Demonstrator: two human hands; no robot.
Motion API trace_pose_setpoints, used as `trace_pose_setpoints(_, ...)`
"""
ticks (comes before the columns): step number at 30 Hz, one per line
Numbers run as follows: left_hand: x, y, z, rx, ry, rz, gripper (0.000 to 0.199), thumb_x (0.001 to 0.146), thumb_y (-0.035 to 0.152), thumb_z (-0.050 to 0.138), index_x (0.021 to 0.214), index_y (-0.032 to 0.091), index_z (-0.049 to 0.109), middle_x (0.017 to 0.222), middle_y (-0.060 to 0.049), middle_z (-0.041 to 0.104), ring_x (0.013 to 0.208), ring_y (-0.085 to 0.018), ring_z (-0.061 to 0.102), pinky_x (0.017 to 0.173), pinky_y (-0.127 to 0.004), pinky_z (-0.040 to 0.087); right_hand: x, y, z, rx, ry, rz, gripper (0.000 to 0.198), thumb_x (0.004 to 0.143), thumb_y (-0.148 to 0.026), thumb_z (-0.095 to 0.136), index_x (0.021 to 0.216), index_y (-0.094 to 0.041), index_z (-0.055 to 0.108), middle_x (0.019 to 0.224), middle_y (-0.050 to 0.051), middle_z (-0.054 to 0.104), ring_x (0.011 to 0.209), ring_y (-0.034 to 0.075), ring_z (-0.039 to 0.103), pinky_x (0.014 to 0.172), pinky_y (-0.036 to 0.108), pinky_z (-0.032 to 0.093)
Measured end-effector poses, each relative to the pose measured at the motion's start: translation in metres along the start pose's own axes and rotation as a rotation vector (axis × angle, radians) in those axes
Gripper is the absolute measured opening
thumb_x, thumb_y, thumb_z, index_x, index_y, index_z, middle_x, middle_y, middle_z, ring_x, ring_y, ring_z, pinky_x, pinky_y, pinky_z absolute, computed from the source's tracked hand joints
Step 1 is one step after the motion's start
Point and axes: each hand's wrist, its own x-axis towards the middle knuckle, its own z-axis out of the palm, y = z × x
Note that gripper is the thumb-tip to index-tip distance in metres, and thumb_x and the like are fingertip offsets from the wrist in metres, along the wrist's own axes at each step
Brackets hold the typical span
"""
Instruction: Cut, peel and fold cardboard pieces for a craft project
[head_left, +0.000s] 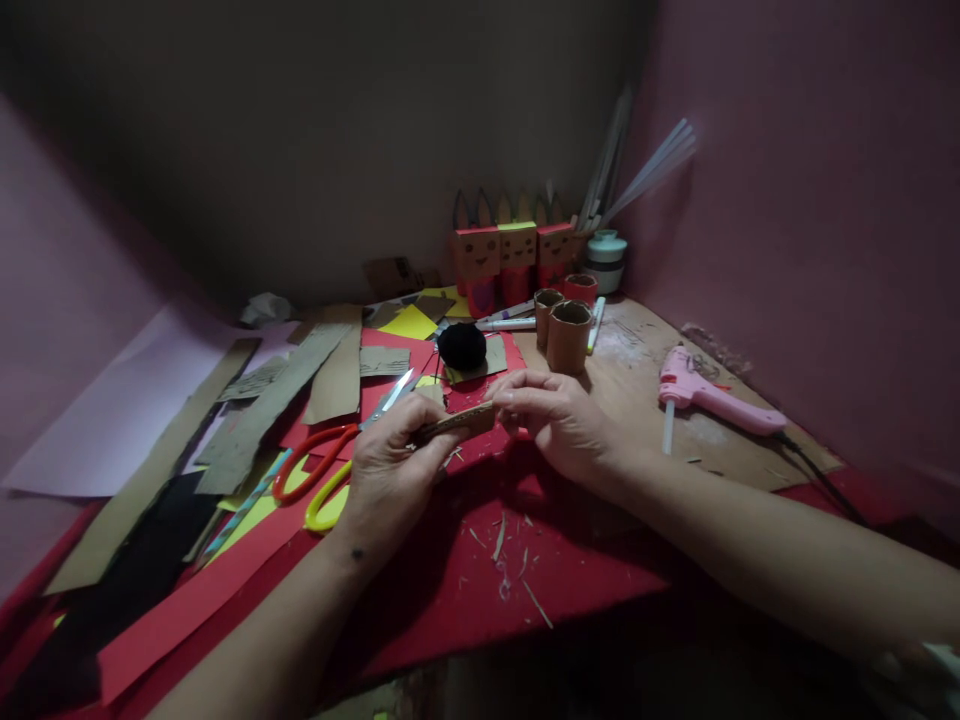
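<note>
A small piece of cardboard (474,419) is held edge-on above the red table by my left hand (394,465), thumb in front and fingers behind. At the cardboard's right end, my right hand (559,420) pinches with thumb and fingertips; its fingers partly hide that end. Just left of my left hand lie scissors (319,462) with one red and one yellow handle, blades pointing away. Beyond the hands sits a black ball of yarn or thread (463,346). Thin cardboard shreds (500,537) are scattered on the red surface below the hands.
Cardboard strips (277,410), coloured paper and a striped straw (247,503) cover the left side. Open cardboard tubes (568,338) stand behind my right hand. A pink glue gun (716,400) lies right, its cable trailing forward. Box-headed paper figures (517,250) and a jar (606,262) stand behind.
</note>
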Motion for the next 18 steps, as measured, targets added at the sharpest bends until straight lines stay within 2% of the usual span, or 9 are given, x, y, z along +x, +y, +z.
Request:
trace_pose_setpoints(6,0.002,-0.002,-0.004,0.039,-0.046,0.020,0.014,0.079,0.027,0.067,0.067,0.021,0.062,0.065,0.002,0.057,0.061,-0.014,0.051,0.058,-0.028,0.039,0.003,-0.009,-0.003,-0.199,-0.058,0.004,0.005,0.066,-0.022,0.075,0.069,-0.019,0.072,0.062,-0.001,0.064,0.058,0.012,0.054,0.061,0.029,0.044)
trace_pose_setpoints(10,0.002,-0.003,-0.007,0.043,-0.068,0.020,0.016,0.079,0.028,0.069,0.067,0.021,0.062,0.066,0.001,0.058,0.061,-0.014,0.051,0.055,-0.028,0.038,0.002,-0.021,-0.003,-0.444,-0.108,-0.046,0.006,0.071,-0.022,0.070,0.072,-0.020,0.075,0.063,0.000,0.067,0.058,0.013,0.057,0.061,0.030,0.046)
trace_pose_setpoints(12,0.003,-0.004,-0.007,0.016,-0.094,0.025,0.020,0.078,0.031,0.071,0.064,0.021,0.061,0.061,0.002,0.054,0.056,-0.013,0.047,0.052,-0.027,0.036,0.000,-0.026,-0.003,-0.607,-0.167,-0.135,0.009,0.075,-0.021,0.066,0.072,-0.021,0.074,0.064,0.000,0.067,0.059,0.014,0.057,0.060,0.029,0.045)
trace_pose_setpoints(15,0.005,-0.003,-0.007,0.019,-0.118,0.037,0.021,0.077,0.031,0.072,0.062,0.021,0.061,0.059,0.002,0.052,0.055,-0.013,0.046,0.052,-0.027,0.036,-0.002,-0.027,-0.005,-0.874,-0.239,-0.344,0.015,0.080,-0.017,0.061,0.074,-0.023,0.074,0.070,0.001,0.069,0.064,0.015,0.058,0.063,0.030,0.044)
trace_pose_setpoints(18,0.005,-0.004,-0.007,0.051,-0.124,0.047,0.022,0.077,0.031,0.071,0.062,0.020,0.060,0.060,0.002,0.051,0.054,-0.012,0.044,0.051,-0.026,0.035,-0.004,-0.023,-0.007,-1.079,-0.245,-0.505,0.020,0.083,-0.013,0.057,0.077,-0.024,0.073,0.076,0.002,0.070,0.069,0.016,0.059,0.067,0.031,0.043)
